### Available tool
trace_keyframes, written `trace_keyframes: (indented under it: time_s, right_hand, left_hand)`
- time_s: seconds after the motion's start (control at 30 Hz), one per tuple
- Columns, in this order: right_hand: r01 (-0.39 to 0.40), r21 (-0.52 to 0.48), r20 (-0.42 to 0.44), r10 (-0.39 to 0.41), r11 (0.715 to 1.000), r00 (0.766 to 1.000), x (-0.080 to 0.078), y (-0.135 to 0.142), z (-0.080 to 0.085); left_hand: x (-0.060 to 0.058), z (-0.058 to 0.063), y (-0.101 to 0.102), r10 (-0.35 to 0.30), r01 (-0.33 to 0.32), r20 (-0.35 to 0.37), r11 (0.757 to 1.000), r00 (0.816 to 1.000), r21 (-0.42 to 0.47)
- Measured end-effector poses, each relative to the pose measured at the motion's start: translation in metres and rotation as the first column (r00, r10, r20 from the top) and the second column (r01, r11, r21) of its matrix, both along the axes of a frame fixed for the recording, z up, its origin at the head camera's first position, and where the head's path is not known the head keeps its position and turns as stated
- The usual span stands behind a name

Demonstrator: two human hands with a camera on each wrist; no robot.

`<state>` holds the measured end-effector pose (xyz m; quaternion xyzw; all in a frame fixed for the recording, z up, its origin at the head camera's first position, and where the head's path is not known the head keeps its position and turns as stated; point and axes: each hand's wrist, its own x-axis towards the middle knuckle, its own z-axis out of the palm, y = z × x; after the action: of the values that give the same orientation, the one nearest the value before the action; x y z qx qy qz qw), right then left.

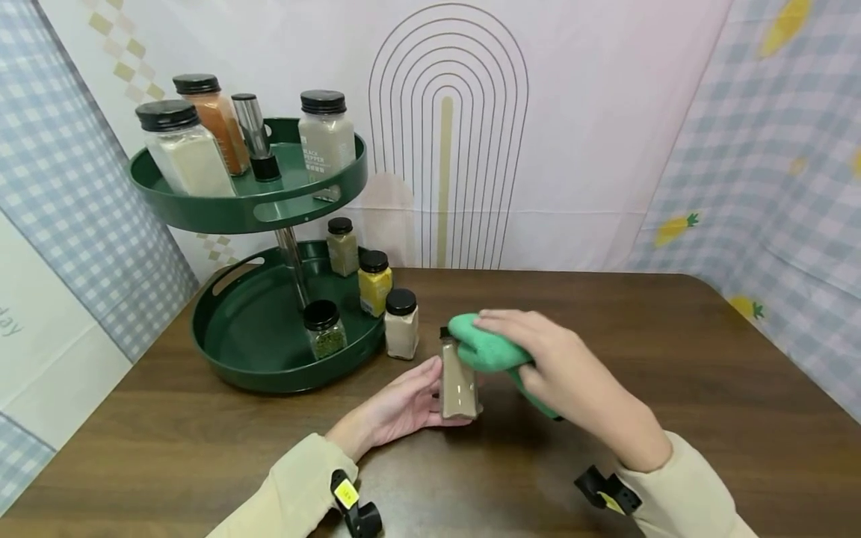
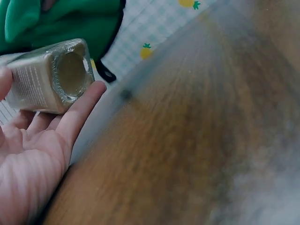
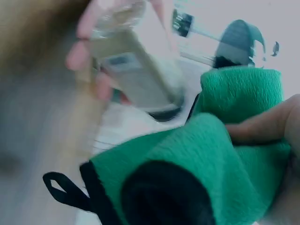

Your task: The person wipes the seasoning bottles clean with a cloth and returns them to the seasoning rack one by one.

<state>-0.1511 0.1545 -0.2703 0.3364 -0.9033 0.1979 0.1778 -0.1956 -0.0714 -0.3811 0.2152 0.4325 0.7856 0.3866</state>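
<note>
My left hand [image 1: 410, 403] grips a clear, square-sided spice jar [image 1: 460, 385] of greyish-beige powder, tilted above the table. Its black lid [image 1: 445, 333] points away from me, and its round-marked base [image 2: 72, 77] faces the left wrist camera. A folded green cloth [image 1: 486, 347] with black edging is in my right hand [image 1: 558, 359], at the lid end of the jar. The cloth partly covers that end in the head view, so I cannot tell whether they touch. In the right wrist view, a black hanging loop [image 3: 68, 192] sticks out from the cloth.
A two-tier green rack stands at left. Its upper tray [image 1: 202, 213] carries a pepper jar [image 1: 326, 142], other large jars and a silver-and-black cylinder [image 1: 252, 131]. The lower tray [image 1: 269, 381] holds small jars. A white-powder jar [image 1: 401, 329] stands beside it on the wooden table [image 1: 639, 336].
</note>
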Motion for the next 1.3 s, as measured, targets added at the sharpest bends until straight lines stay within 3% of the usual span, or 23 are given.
trace_keyframes:
  time_s: [0.17, 0.37, 0.5, 0.7, 0.83, 0.9, 1.0, 1.1, 1.2, 1.23, 1.3]
  right_hand:
    - [-0.074, 0.100, 0.093, 0.064, 0.992, 0.994, 0.000, -0.008, -0.010]
    - [-0.155, 0.181, 0.226, 0.113, 0.971, 0.968, 0.009, -0.012, -0.006]
    - [-0.212, 0.215, 0.281, 0.147, 0.953, 0.948, 0.015, -0.012, -0.003]
    - [-0.297, 0.234, 0.384, 0.193, 0.926, 0.903, 0.019, -0.014, 0.001]
    - [-0.347, 0.273, 0.474, 0.188, 0.897, 0.860, 0.020, -0.018, 0.000]
    - [-0.346, 0.271, 0.499, 0.177, 0.898, 0.848, 0.022, -0.019, 0.001]
    - [-0.313, 0.204, 0.458, 0.192, 0.928, 0.868, 0.022, -0.014, 0.006]
    - [-0.207, 0.124, 0.358, 0.151, 0.971, 0.922, 0.019, -0.003, 0.015]
    - [-0.021, 0.094, 0.196, 0.002, 0.995, 0.981, 0.014, 0.007, 0.019]
    - [0.048, 0.092, 0.132, -0.060, 0.995, 0.989, 0.012, 0.009, 0.019]
    - [0.166, 0.068, 0.010, -0.167, 0.984, 0.986, 0.007, 0.009, 0.016]
  left_hand:
    - [-0.002, -0.001, 0.000, -0.015, 0.016, -0.017, 1.000, 1.000, 0.015]
    - [0.000, 0.002, 0.001, 0.072, -0.070, 0.043, 0.997, 0.997, -0.045]
    - [-0.001, 0.003, 0.001, 0.091, -0.087, 0.058, 0.993, 0.994, -0.075]
    - [0.000, 0.002, -0.002, 0.077, -0.074, 0.071, 0.996, 0.994, -0.048]
    - [0.001, 0.001, -0.003, 0.073, -0.071, 0.117, 0.997, 0.990, -0.018]
    - [0.001, 0.001, -0.003, 0.083, -0.080, 0.124, 0.996, 0.989, -0.025]
    - [0.002, 0.000, -0.002, 0.106, -0.100, 0.100, 0.993, 0.989, -0.056]
    - [0.003, 0.000, 0.000, 0.123, -0.117, 0.087, 0.991, 0.989, -0.070]
    - [0.002, 0.000, 0.001, 0.117, -0.113, 0.089, 0.992, 0.989, -0.050]
    - [0.002, 0.000, 0.001, 0.114, -0.110, 0.089, 0.993, 0.990, -0.042]
    - [0.002, 0.000, 0.001, 0.107, -0.105, 0.083, 0.994, 0.991, -0.031]
